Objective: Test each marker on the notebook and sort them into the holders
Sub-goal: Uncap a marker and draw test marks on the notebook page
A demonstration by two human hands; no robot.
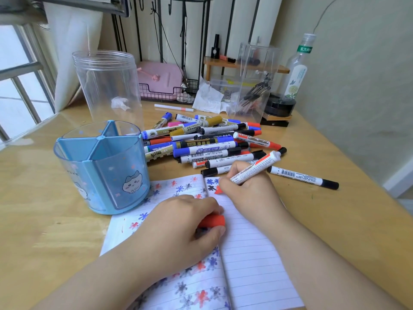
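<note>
Hidden or unclear: the marker's tip is behind the right fingers, so contact with the paper cannot be confirmed; part of the red cap is covered by the left fingers; the notebook's near edge is cut off by the frame and the forearms.
Blue holder point(101, 168): stands at the left on the wooden desk point(335, 220), divided into compartments, none visibly holding a marker.
Clear jar point(109, 86): upright behind the blue holder, with a scrap of crumpled paper inside.
Left hand point(178, 227): rests on the open notebook point(252, 253), fingers curled around a red cap point(212, 221).
Notebook: lies open at the near centre; left page is covered in blue, red and black blots, right page has a few marks at its top left corner.
Marker pile point(207, 139): loose heap behind the notebook, many overlapping, labels mostly unreadable.
Right hand point(248, 189): grips a white and red marker point(257, 167), slanted, over the right page's top corner beside a red mark.
Single black marker point(304, 177): lies apart, right of the hand.
</note>
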